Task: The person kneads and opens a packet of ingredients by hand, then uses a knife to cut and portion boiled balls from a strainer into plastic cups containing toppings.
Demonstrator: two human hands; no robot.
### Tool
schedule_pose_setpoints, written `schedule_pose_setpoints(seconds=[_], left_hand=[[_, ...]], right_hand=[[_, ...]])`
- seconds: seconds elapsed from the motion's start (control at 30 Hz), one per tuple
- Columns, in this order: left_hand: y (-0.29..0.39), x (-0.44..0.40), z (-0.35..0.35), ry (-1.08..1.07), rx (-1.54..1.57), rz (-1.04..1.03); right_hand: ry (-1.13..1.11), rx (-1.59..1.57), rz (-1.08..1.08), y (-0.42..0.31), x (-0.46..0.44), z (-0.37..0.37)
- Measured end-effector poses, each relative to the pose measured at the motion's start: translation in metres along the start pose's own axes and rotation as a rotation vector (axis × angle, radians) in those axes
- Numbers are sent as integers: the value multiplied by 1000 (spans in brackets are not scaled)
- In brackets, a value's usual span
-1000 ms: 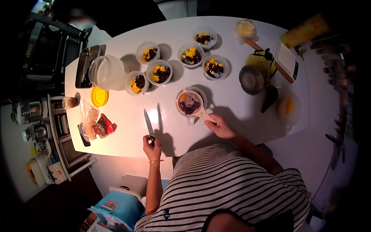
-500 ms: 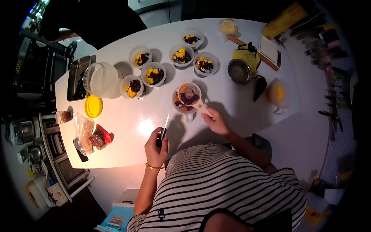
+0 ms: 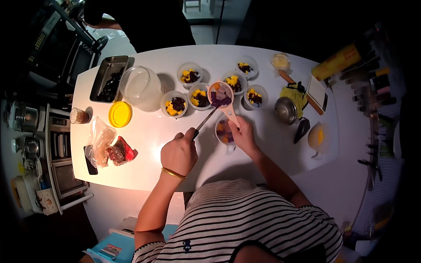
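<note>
My left hand [image 3: 179,153] is closed round the black handle of a long thin utensil [image 3: 207,119]. Its far end touches or overlaps the purple cubes in a pale pink scoop [image 3: 230,115], which my right hand [image 3: 244,133] grips by the handle. Purple, orange and pale pieces fill the scoop's bowl. Partly hidden below it stands a clear measuring jug [image 3: 217,128] with orange and purple pieces inside. The scoop's bowl overlaps the nearest of several plastic cups [image 3: 162,103] holding yellow cubes and dark jelly-like pieces.
On the left are a metal tray [image 3: 94,90] of dark pieces, a large clear tub [image 3: 142,87], a yellow lid [image 3: 120,115] and bags [image 3: 100,142]. A steel bowl [image 3: 286,110], a scale [image 3: 316,93] and another jug [image 3: 314,139] stand right. Across the table is another person [image 3: 149,26].
Both hands have moved forward, away from my body. The scoop has gone from above the jug toward the cups, and the utensil's tip has come up to it. My view has shifted.
</note>
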State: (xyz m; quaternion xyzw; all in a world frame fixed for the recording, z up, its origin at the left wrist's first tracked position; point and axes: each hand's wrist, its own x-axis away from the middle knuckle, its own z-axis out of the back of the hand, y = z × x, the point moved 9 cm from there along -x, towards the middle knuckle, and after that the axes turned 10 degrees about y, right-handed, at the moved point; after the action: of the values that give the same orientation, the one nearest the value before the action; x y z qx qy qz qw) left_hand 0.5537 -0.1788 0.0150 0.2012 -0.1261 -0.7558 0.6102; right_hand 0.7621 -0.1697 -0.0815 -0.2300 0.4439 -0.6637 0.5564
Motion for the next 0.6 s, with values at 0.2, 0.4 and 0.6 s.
schedule_pose_setpoints(seconds=[0.2, 0.4, 0.6], left_hand=[[-15, -12, -11, 12, -30, 70], [-30, -18, -14, 33, -15, 140], [-24, -15, -4, 41, 19, 167]], right_hand=[[-4, 27, -15, 8, -13, -12], [-43, 41, -50, 11, -17, -21], [-57, 30, -59, 6, -22, -25]])
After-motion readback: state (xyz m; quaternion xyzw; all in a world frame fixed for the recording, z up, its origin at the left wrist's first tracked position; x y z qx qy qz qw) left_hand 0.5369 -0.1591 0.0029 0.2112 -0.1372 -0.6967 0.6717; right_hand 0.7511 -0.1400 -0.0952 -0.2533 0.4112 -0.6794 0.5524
